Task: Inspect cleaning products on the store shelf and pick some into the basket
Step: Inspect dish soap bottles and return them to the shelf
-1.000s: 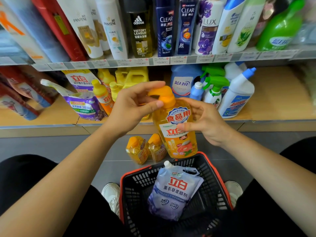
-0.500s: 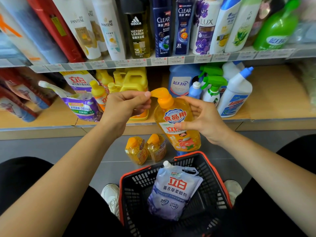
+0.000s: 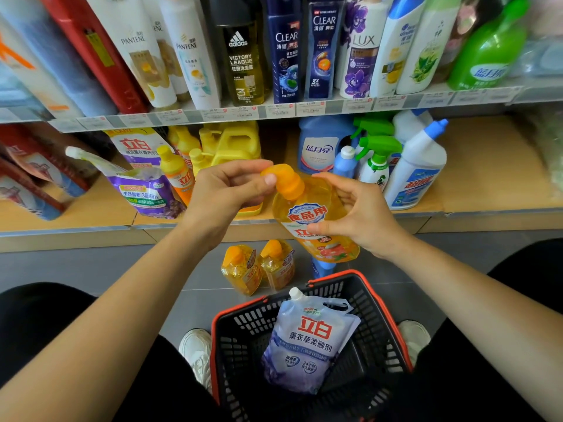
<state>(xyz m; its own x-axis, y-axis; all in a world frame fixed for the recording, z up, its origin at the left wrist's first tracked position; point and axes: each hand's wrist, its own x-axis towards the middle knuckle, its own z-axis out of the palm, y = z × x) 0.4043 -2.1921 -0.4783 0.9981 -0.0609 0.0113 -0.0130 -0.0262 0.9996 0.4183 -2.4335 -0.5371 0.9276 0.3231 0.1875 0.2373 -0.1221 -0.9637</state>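
Bottle (image 3: 307, 214) above basket (image 3: 243, 330): seems full, likely heavy, slick; right hand (image 3: 362, 217) fingers grip body, left hand (image 3: 219, 196) pinches cap (image 3: 289, 181).

pouch (image 3: 304, 339) in basket (image 3: 240, 354), bottles (image 3: 242, 271) seemingly behind it

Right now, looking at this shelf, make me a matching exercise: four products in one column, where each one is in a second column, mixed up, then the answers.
Things
1. orange dish soap bottle
2. pale refill pouch
3. pair of small orange bottles
4. adidas bottle

Places
A. on the upper shelf
B. lying in the basket
C. held by the left hand and the right hand
D. on the floor

Pairs: 1-C, 2-B, 3-D, 4-A.
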